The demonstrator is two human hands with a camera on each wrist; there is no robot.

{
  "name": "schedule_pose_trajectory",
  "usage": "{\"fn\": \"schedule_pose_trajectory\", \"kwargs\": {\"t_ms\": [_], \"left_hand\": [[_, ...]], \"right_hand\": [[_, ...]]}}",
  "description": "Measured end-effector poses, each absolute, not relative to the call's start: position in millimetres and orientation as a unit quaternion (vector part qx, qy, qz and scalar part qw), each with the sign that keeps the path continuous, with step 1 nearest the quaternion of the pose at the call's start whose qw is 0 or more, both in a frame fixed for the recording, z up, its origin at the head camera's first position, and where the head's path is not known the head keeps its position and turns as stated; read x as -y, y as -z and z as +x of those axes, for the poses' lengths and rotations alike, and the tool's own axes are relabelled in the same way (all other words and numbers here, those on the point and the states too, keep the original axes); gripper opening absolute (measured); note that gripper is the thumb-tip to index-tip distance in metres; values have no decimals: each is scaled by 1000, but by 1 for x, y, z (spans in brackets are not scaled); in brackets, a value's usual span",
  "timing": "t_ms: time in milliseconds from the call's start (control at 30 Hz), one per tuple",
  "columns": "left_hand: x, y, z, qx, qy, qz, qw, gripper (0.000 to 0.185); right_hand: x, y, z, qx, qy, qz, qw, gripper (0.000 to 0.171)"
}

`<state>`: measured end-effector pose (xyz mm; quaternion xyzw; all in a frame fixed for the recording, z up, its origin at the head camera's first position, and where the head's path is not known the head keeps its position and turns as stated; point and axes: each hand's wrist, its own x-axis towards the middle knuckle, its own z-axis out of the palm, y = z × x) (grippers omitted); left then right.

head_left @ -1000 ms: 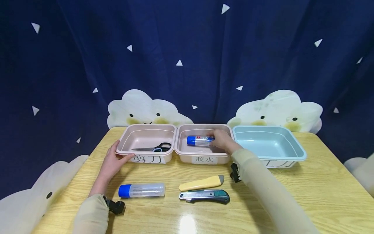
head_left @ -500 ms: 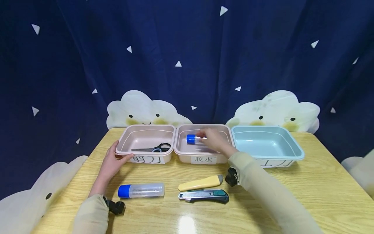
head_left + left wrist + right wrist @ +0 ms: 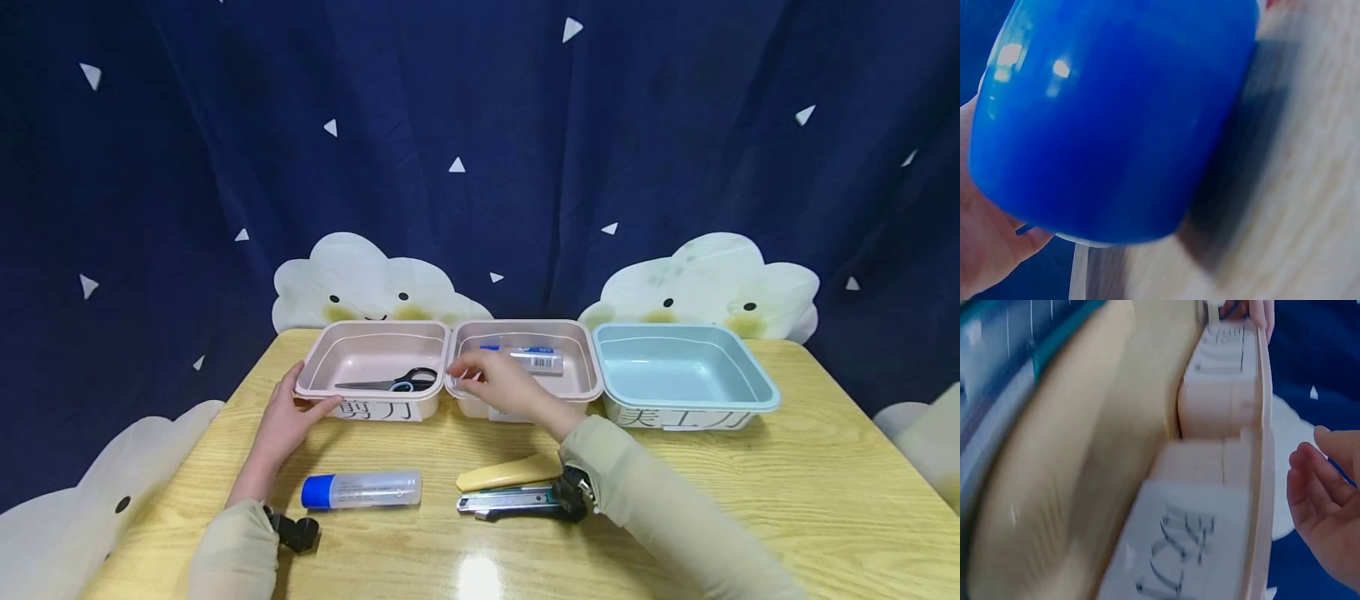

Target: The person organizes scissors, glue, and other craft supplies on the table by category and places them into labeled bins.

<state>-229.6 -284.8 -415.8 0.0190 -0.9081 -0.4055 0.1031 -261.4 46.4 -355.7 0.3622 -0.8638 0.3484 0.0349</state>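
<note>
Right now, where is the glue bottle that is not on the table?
In the head view, that glue bottle lies on its side in the middle pink bin, near its far wall, just beyond the right hand.

Blue-capped glue bottle (image 3: 522,358) flat in middle bin (image 3: 585,385)
</note>
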Motion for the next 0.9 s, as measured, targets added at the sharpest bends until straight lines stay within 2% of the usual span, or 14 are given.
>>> {"fn": "schedule_pose_trajectory", "kwargs": {"t_ms": [167,400,600,900], "left_hand": [[284,416,-228,908,406,18,104,97],[285,417,-228,907,408,17,105,96],[285,416,-227,907,409,22,97,97],[284,416,-226,906,412,23,94,97]], "right_hand": [[-31,360,-243,845,-367,388,19,17],[-9,372,-223,838,-360,408,-40,20],[3,384,-214,841,-339,416,-72,32],[22,398,-206,855,-280,429,-82,49]]}}
